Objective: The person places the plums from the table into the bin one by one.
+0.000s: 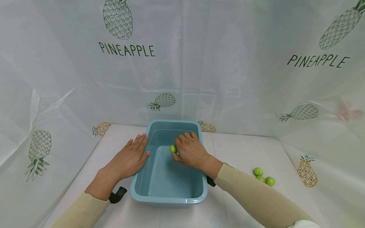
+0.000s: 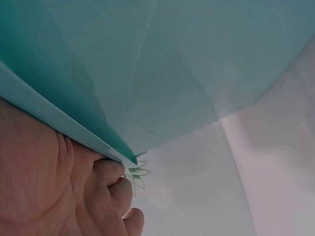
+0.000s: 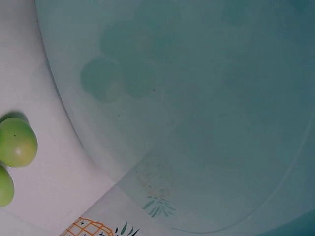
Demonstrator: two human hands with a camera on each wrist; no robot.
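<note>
A light-blue plastic basin (image 1: 168, 200) stands in the middle of the white table. My right hand (image 1: 190, 151) is over its inside and pinches a small round green fruit (image 1: 173, 148) between thumb and fingers. The exact kind of fruit cannot be told. At the basin's left rim lies my left hand (image 1: 132, 156), back upward, fingers extended and touching the edge. In the left wrist view the left palm (image 2: 39, 172) is against the outside of the basin wall (image 2: 64, 115). The right wrist view shows the wall (image 3: 206, 98) but not the right hand.
Several more green fruits (image 1: 269, 181) lie on the table to the right, beside the right forearm; two green fruits (image 3: 18, 142) show in the right wrist view. A white pineapple-print sheet (image 1: 228, 79) hangs behind and at both sides of the white table (image 1: 245, 148).
</note>
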